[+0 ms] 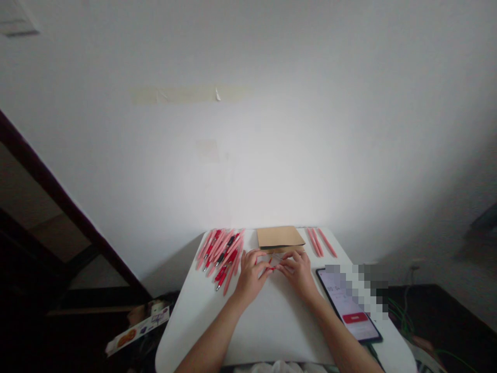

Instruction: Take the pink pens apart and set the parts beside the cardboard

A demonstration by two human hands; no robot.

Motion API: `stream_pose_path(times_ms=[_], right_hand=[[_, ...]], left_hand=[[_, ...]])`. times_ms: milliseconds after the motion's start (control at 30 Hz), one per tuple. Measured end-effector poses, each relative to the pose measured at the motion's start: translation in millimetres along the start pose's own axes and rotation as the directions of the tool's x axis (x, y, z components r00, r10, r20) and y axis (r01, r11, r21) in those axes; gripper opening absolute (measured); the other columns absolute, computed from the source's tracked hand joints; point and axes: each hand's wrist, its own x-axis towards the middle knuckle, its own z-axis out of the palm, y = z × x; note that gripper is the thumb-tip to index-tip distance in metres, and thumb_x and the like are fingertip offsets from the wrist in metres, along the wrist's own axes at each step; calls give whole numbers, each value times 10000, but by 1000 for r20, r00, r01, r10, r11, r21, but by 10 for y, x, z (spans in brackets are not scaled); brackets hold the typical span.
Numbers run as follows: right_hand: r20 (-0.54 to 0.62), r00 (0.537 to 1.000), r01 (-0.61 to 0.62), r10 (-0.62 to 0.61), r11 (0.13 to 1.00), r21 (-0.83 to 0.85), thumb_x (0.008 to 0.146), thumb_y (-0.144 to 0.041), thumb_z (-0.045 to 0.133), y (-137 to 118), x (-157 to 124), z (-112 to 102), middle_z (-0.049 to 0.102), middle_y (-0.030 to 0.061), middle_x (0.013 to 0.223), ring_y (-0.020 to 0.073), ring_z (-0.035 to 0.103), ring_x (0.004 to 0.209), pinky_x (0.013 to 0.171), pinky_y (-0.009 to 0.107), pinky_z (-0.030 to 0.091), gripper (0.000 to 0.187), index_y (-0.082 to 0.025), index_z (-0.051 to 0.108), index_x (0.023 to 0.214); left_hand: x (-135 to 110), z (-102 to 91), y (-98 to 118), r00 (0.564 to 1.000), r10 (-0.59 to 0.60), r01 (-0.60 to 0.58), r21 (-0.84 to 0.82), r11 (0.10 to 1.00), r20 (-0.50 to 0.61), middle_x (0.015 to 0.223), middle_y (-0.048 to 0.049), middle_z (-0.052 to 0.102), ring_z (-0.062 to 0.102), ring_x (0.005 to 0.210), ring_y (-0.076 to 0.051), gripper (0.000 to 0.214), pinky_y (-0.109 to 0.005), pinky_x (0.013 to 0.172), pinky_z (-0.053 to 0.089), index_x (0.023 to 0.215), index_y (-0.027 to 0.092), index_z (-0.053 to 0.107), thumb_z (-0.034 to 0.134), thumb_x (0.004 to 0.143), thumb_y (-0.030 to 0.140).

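Observation:
My left hand and my right hand meet at the middle of a small white table. Both pinch a thin red pen part between their fingertips. A heap of several red and pink pens lies just left of my left hand. Beyond my hands sits a flat brown cardboard box. Three pink pen barrels lie at the far right of the table.
A phone with a lit screen lies at the table's right edge, beside my right forearm, with a cable at its near end. A white wall rises right behind the table. Printed packaging lies on the dark floor at the left.

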Motion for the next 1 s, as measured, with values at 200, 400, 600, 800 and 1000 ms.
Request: stream_pose_path(times_ms=[200, 400, 600, 800, 1000], right_hand=[[50, 998, 40, -44, 997, 72, 854, -389, 666, -7, 2, 11, 656, 65, 954, 266, 508, 1003, 908, 453, 416, 138, -287, 740, 799], [52, 998, 41, -45, 997, 73, 846, -337, 681, -13, 1, 8, 654, 59, 966, 259, 519, 1009, 906, 440, 421, 92, -276, 734, 803], [52, 998, 36, -40, 997, 65, 850, -367, 667, -14, 4, 1, 655, 60, 976, 259, 524, 1016, 913, 431, 423, 118, -284, 742, 810], [62, 998, 10, -13, 999, 52, 855, -400, 647, -19, 8, -2, 660, 69, 963, 263, 522, 1007, 905, 433, 425, 168, -278, 744, 792], [87, 996, -9, 3, 998, 67, 874, -403, 624, -33, 5, -18, 662, 64, 987, 258, 505, 1022, 928, 430, 409, 188, -272, 734, 796]], left_hand=[[8, 3, -11, 1000, -2, 2, 5, 1000, -19, 1167, -58, 615, 504, 1212, -257, 60, -585, 1082, 362, 880, 259, 705, 675, 827, 262], [23, -9, -9, 999, -22, 22, 6, 1000, -34, 1152, -61, 624, 522, 1179, -256, 73, -555, 1062, 389, 886, 261, 712, 678, 823, 276], [26, 5, -15, 999, -32, 32, 16, 999, -33, 1149, -64, 632, 522, 1186, -268, 65, -559, 1064, 385, 852, 262, 723, 695, 809, 300], [23, 0, -7, 1000, -14, 14, 13, 1000, -28, 1151, -54, 627, 501, 1204, -260, 54, -559, 1072, 374, 839, 264, 719, 704, 802, 300], [25, 1, -6, 999, -12, 12, 6, 1000, -50, 1154, -56, 624, 506, 1191, -261, 59, -563, 1071, 377, 828, 268, 719, 733, 775, 289]])
